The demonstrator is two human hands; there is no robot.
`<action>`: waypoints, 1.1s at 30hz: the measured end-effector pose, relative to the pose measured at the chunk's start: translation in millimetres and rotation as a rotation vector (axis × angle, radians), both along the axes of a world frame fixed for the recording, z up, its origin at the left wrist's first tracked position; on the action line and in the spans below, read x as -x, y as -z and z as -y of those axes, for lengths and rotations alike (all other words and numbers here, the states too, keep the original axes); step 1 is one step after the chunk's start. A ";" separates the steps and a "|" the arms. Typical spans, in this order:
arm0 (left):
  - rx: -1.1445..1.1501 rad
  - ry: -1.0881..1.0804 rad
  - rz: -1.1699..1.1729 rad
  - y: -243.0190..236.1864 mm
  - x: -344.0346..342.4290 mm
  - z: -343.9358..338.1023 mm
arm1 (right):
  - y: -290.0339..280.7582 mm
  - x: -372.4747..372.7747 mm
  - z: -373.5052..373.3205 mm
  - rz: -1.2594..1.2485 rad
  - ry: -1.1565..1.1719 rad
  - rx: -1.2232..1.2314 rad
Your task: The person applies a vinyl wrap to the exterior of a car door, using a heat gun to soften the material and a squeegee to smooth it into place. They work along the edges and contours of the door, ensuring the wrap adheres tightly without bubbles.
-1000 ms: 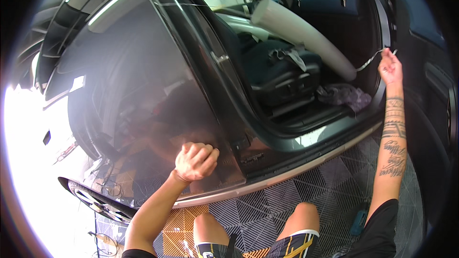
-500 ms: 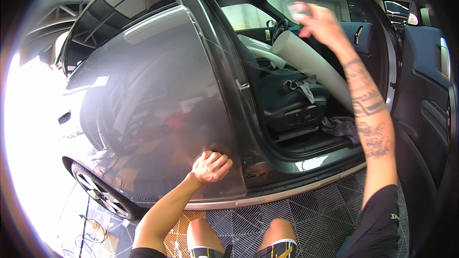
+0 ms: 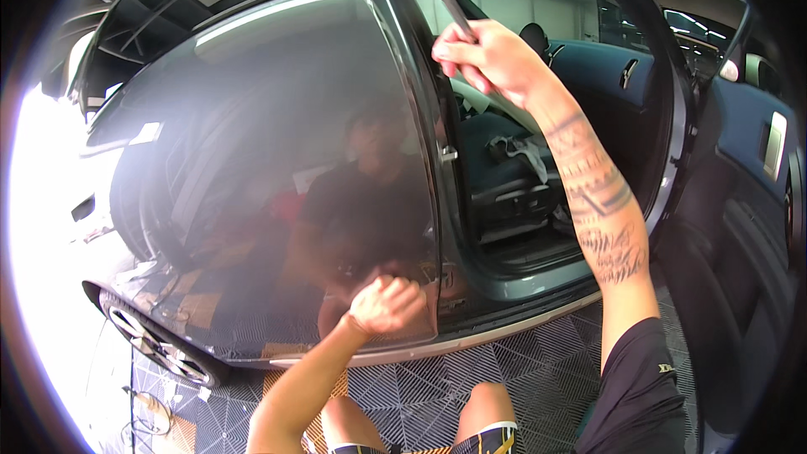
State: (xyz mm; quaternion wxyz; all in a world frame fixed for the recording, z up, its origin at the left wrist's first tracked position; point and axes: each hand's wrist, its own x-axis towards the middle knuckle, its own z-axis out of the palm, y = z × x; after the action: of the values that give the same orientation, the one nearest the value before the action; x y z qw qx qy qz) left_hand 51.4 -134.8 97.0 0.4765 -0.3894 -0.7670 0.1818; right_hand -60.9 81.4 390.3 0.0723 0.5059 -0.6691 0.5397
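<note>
My left hand [image 3: 389, 304] is closed in a loose fist against the lower front part of a dark grey car door [image 3: 252, 168]. Whatever may be in its fingers is hidden. My right hand [image 3: 487, 59] is raised near the upper front edge of that door, next to the door pillar [image 3: 450, 139]. It grips a slim dark stick-shaped tool [image 3: 452, 7], whose tip points up and to the left. The glossy door reflects a person and the surroundings.
Right of the pillar, the front doorway shows a dark seat [image 3: 508, 193] with a pale cloth [image 3: 525, 155] on it. An opened front door [image 3: 735, 193] stands at the far right. Below are a sill [image 3: 504, 332], patterned floor tiles [image 3: 403, 403] and a wheel [image 3: 151, 340].
My right hand has moved left from in front of the doorway to the pillar, and the tool now shows clearly. My left hand stays low on the door. The view has shifted.
</note>
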 end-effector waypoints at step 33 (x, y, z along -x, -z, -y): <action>-2.220 0.325 1.334 -381.3 120.3 -147.1 | -164.9 -23.9 -245.1 0.671 1.087 -0.358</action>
State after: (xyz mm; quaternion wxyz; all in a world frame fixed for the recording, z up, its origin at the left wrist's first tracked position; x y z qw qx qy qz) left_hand -68.8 12.3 478.3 0.0883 0.1069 -0.5389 -0.8309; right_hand -37.0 326.5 555.2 0.0371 -0.0950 -0.8946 0.4352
